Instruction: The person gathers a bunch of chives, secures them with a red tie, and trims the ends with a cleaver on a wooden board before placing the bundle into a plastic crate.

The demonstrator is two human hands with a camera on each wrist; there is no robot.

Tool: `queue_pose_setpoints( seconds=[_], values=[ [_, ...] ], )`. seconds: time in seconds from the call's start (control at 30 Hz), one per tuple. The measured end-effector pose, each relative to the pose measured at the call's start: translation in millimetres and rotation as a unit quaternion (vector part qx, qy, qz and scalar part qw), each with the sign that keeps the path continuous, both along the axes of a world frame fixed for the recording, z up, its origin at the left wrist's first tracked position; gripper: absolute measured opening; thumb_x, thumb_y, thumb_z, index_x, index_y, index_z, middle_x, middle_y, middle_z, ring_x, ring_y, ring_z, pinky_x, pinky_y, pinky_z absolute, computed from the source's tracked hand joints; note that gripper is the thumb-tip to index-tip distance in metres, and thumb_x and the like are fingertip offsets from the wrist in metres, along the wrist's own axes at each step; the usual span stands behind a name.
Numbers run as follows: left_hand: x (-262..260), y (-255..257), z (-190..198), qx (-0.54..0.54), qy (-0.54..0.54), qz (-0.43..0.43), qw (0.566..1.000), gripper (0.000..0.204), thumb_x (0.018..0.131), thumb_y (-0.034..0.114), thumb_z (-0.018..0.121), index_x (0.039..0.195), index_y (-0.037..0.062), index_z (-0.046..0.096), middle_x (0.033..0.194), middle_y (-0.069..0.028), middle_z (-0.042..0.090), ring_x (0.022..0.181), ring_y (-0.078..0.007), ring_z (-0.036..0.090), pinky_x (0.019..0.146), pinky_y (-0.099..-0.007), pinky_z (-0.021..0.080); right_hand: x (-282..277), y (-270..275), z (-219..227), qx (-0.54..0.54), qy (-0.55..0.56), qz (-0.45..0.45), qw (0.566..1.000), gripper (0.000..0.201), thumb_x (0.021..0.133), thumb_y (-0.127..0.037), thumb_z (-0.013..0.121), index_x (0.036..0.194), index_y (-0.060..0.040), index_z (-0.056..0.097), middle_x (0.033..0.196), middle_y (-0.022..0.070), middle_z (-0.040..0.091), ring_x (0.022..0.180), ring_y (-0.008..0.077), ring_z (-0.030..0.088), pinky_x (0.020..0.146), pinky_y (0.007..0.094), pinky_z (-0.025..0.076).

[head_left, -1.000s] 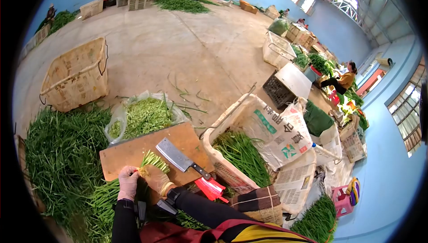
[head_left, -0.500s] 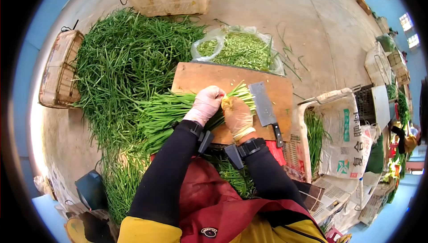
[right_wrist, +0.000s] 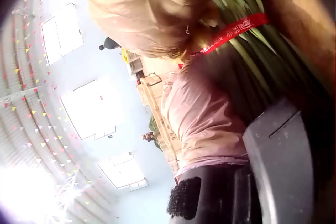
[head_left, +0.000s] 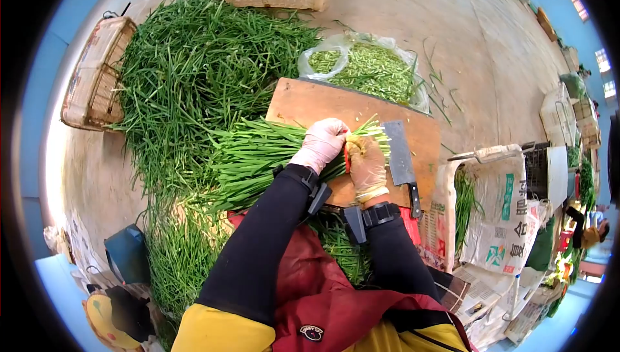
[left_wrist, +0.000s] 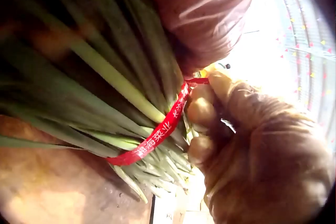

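Note:
A bundle of long green chives (head_left: 258, 152) lies over the left part of a wooden cutting board (head_left: 300, 101), its pale cut ends pointing right. A printed red tape (left_wrist: 152, 142) wraps round the stems near those ends. My gloved left hand (head_left: 323, 143) is on top of the bundle, its curled fingers pinching the tape where its ends meet. Close against it, my gloved right hand (head_left: 368, 166) pinches the tape too, fingers curled in by the stems. The glove's fingertips (left_wrist: 202, 111) look yellow-stained. Right of the hands, a cleaver (head_left: 399, 152) lies flat on the board.
A large heap of loose greens (head_left: 206, 61) spreads to the left. Behind the board sits a clear plastic bag (head_left: 420, 97) of chopped pieces. On the right stands a white crate (head_left: 445, 190) with greens and a printed sack (head_left: 510, 223). Red strips (head_left: 410, 226) hang by the board's near edge.
The head view has swung down and left, bringing the board nearer the middle. Both hands stay together at the stem ends, and more red tape now shows between them.

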State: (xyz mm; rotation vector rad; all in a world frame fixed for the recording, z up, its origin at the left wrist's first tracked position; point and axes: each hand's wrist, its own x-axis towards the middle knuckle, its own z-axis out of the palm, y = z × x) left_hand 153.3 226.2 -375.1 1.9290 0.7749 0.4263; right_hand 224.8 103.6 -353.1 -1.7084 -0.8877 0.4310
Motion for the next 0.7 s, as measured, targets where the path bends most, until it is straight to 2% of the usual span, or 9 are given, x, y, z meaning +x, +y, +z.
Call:
queue_pose_setpoints(
  seconds=[0.07,0.1,0.13,0.2,0.23,0.33,0.47,0.57,0.7],
  values=[
    [1,2,-2,0.021,0.004,0.004,1.0,0.007,0.083,0.006,0.069,0.087,0.0016,0.072,0.082,-0.0116,0.069,0.078,-0.0226,0.067,0.073,-0.0319,0.053,6,6,-5,0.005,-0.099,0.011,0.995,0.011,0.089,-0.005,0.06,0.096,0.0008,0.066,0.092,0.0162,0.063,0.087,0.0308,0.061,0.08,0.0353,0.047],
    [3,3,-5,-0.007,0.002,0.011,1.0,0.006,0.083,0.006,0.069,0.087,0.0017,0.072,0.081,-0.0108,0.069,0.076,-0.0206,0.066,0.072,-0.0313,0.053,7,9,-6,0.022,-0.12,0.016,0.992,0.011,0.092,-0.004,0.058,0.097,0.0013,0.065,0.087,0.0113,0.064,0.078,0.0233,0.062,0.073,0.031,0.049],
    [4,3,-8,-0.034,0.0,0.018,0.999,0.006,0.083,0.005,0.069,0.087,0.0018,0.072,0.079,-0.01,0.069,0.074,-0.0186,0.066,0.071,-0.0307,0.053,5,10,-8,0.021,-0.119,0.02,0.992,0.011,0.092,-0.004,0.058,0.097,0.0013,0.065,0.087,0.0113,0.064,0.078,0.0233,0.062,0.073,0.031,0.049],
    [4,2,-8,-0.098,-0.009,0.038,0.994,0.005,0.083,0.005,0.069,0.085,0.0018,0.072,0.077,-0.0082,0.069,0.071,-0.0143,0.064,0.069,-0.0294,0.052,-2,14,3,-0.015,0.243,-0.016,0.97,0.012,0.094,-0.002,0.055,0.098,0.0007,0.065,0.083,0.0052,0.063,0.068,0.0135,0.06,0.062,0.0258,0.049],
    [4,4,-8,-0.085,-0.01,0.029,0.996,0.005,0.083,0.005,0.069,0.085,0.0017,0.072,0.077,-0.0075,0.069,0.07,-0.0133,0.063,0.068,-0.0288,0.052,-3,16,4,-0.01,0.273,-0.029,0.961,0.011,0.095,-0.002,0.055,0.1,0.0008,0.065,0.08,0.0017,0.061,0.062,0.0074,0.058,0.054,0.0212,0.047],
    [2,5,-17,-0.065,-0.023,0.019,0.997,0.006,0.082,0.004,0.07,0.087,0.0014,0.072,0.076,-0.0067,0.069,0.07,-0.0126,0.063,0.067,-0.0281,0.052,-10,15,1,0.022,0.293,-0.062,0.954,0.01,0.094,-0.002,0.056,0.099,0.0006,0.064,0.08,0.0023,0.061,0.061,0.0083,0.059,0.053,0.0203,0.045],
    [2,2,-15,-0.154,-0.034,0.04,0.987,0.007,0.081,0.0,0.068,0.087,0.0009,0.071,0.077,-0.007,0.069,0.072,-0.0132,0.064,0.068,-0.0288,0.052,-10,7,4,0.005,0.282,-0.064,0.957,0.009,0.094,-0.005,0.06,0.098,-0.0002,0.066,0.074,0.0005,0.061,0.056,0.0067,0.057,0.048,0.0189,0.042],
    [-1,2,-17,-0.035,-0.036,0.021,0.999,0.005,0.081,0.002,0.068,0.085,0.0006,0.07,0.08,-0.0092,0.068,0.075,-0.0176,0.066,0.071,-0.0293,0.052,-7,-1,3,0.021,0.283,-0.05,0.957,0.011,0.093,-0.005,0.062,0.099,-0.0003,0.069,0.073,-0.0003,0.061,0.053,0.0053,0.054,0.046,0.0186,0.04],
    [-2,2,-14,-0.022,-0.036,0.013,0.999,0.005,0.081,0.003,0.068,0.085,0.0006,0.07,0.08,-0.0095,0.068,0.075,-0.0184,0.067,0.071,-0.0299,0.053,-5,-6,0,0.041,0.3,-0.033,0.953,0.012,0.092,-0.005,0.063,0.1,-0.0008,0.07,0.074,-0.0011,0.062,0.053,0.0036,0.05,0.047,0.0176,0.037]
  ],
)
